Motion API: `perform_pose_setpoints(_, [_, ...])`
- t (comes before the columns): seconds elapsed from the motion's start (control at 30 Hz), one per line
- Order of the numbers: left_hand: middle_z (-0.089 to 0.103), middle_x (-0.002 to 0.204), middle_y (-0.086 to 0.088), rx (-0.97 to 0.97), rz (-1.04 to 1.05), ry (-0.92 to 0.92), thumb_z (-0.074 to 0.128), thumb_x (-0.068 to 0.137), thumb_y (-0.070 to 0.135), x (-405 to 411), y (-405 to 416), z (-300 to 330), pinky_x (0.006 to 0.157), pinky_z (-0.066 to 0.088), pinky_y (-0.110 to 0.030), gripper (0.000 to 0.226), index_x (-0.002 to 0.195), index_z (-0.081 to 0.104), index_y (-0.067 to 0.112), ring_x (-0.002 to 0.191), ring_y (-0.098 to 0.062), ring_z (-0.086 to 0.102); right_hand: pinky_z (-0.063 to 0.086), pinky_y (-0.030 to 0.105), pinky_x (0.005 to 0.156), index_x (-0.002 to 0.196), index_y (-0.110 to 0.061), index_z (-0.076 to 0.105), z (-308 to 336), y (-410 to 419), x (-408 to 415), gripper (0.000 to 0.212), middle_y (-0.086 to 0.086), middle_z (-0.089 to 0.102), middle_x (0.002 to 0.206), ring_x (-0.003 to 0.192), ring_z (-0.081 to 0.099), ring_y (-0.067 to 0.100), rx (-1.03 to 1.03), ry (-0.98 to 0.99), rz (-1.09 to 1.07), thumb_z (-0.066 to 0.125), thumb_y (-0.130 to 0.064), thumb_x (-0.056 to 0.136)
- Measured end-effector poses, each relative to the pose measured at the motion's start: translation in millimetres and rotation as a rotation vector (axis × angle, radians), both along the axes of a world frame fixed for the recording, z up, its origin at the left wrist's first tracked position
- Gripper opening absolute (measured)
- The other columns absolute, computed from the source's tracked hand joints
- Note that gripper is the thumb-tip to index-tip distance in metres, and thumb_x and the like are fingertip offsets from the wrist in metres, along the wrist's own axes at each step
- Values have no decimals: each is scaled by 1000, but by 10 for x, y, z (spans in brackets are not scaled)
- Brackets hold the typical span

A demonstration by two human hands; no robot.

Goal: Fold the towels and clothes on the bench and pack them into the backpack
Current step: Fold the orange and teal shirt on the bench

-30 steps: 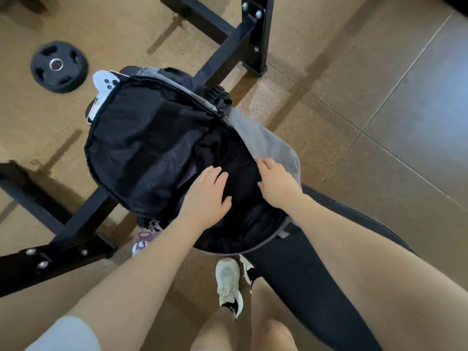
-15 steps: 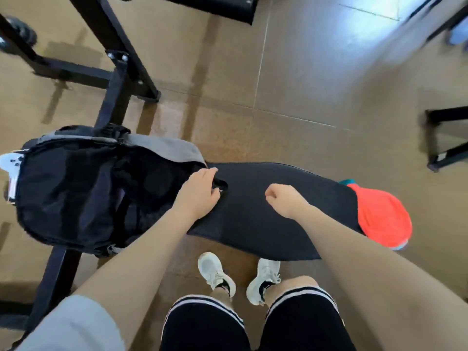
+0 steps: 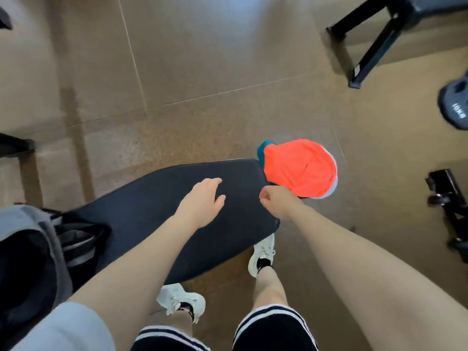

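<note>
A black padded bench (image 3: 152,198) runs across the middle of the head view. An orange folded cloth (image 3: 298,168) lies on its right end, on top of teal and pale blue pieces whose edges peek out. The open black and grey backpack (image 3: 27,249) sits on the bench's left end, partly cut off. My left hand (image 3: 202,201) hovers over the bench pad, fingers apart and empty. My right hand (image 3: 276,201) is at the pad's right corner, just short of the orange cloth, fingers curled in, holding nothing I can see.
A black weight plate (image 3: 454,107) lies on the floor at far right. A black metal frame (image 3: 374,39) stands at the top right, and dark equipment (image 3: 450,198) is at the right edge. My white shoes (image 3: 262,254) stand on the brown floor beside the bench.
My view has swung right, away from the backpack. Both hands have left the backpack opening and moved right along the bench toward the orange cloth pile.
</note>
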State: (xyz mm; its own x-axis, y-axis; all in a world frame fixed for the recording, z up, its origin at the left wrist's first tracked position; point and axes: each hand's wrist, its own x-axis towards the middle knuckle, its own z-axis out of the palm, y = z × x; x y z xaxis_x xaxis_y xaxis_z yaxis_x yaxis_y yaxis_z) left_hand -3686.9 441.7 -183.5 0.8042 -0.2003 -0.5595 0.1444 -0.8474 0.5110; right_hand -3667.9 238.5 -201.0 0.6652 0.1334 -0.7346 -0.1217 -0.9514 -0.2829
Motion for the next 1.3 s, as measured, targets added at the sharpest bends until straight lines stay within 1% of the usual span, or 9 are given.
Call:
perform_pose_setpoints(0.3, [44,141,-5,-7,0,40,46,95,23,1008,-1687,-706,104,35,-35,49,142,33,13,127,-21,41,40,33,88,119,-6,56,-817,-1632,604,30,18,57,124,113,53,32,-11,50,-249,42,-13,93])
perform_pose_setpoints(0.4, [45,140,-7,6,8,49,47,94,20,1154,-1903,-1148,103,37,-36,48,140,35,11,123,-24,46,42,36,91,126,-11,51,-1356,-1872,560,34,14,51,129,116,50,32,-41,53,-207,42,-15,93])
perform_pose_setpoints(0.57, [53,131,-5,-3,39,27,47,93,12,1132,-2008,-1814,98,38,-30,41,134,45,12,113,-21,52,41,40,83,129,-15,44,-2212,-1975,456,44,12,44,128,112,46,34,-193,-137,15,54,-20,87])
perform_pose_setpoints(0.67, [60,119,-5,-70,89,-36,47,91,5,1062,-2018,-2014,94,41,-30,35,125,54,11,104,-20,57,44,34,66,105,-12,61,-2562,-1988,411,43,13,59,106,88,57,32,-250,-337,132,75,-18,65])
perform_pose_setpoints(0.77, [63,113,-5,-105,78,-100,47,89,2,1015,-1998,-2076,92,44,-31,33,120,57,9,101,-19,58,38,28,53,74,-12,61,-2673,-2029,408,15,10,62,76,64,56,28,-222,-502,212,66,-8,60])
perform_pose_setpoints(0.87, [63,113,-5,-124,56,-90,47,90,2,989,-1968,-1950,93,46,-33,31,119,57,8,102,-18,59,35,34,59,83,-5,62,-2443,-2051,479,16,14,62,86,76,58,35,-64,-406,81,71,-12,71])
perform_pose_setpoints(0.97, [62,115,-2,-106,34,-80,47,91,5,997,-1923,-1592,93,46,-32,33,122,56,10,102,-16,58,38,42,75,102,-3,56,-1966,-2007,613,17,17,60,106,96,53,38,101,-349,-176,54,-14,89])
perform_pose_setpoints(1.13, [59,119,1,-91,-27,-63,46,91,8,1058,-1767,-649,93,43,-29,36,126,53,15,101,-15,56,29,27,65,103,-6,54,-777,-1886,879,13,13,60,88,80,50,22,375,-326,-539,46,-6,92])
perform_pose_setpoints(1.3, [57,120,1,-230,14,-83,55,91,22,929,-1513,432,92,45,-31,36,125,51,15,98,-11,56,37,23,70,93,-15,56,546,-1578,894,12,-9,54,76,75,49,7,589,-333,-583,48,-6,93])
